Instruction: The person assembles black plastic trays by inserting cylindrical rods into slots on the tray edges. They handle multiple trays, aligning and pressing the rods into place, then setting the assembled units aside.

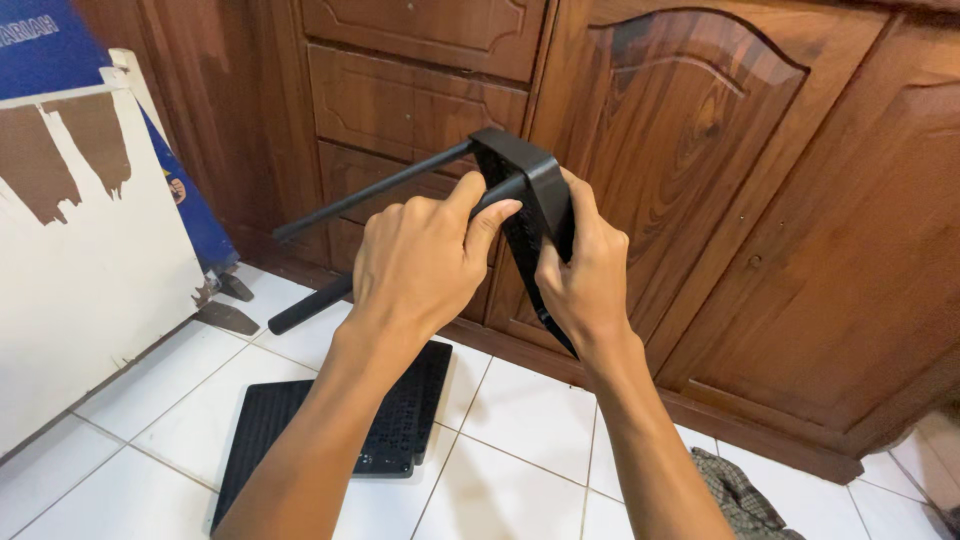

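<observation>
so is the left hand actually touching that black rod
Touching. The head view shows the left hand with thumb and forefinger pinched on the black rod where it enters the black panel.

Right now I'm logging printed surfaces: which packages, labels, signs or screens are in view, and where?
Blue sign board: top left, leaning behind the white panel, flat, blue with white lettering.
Small round emblem: on the blue board's lower edge; details too small to tell.
No packages or screens.
</observation>
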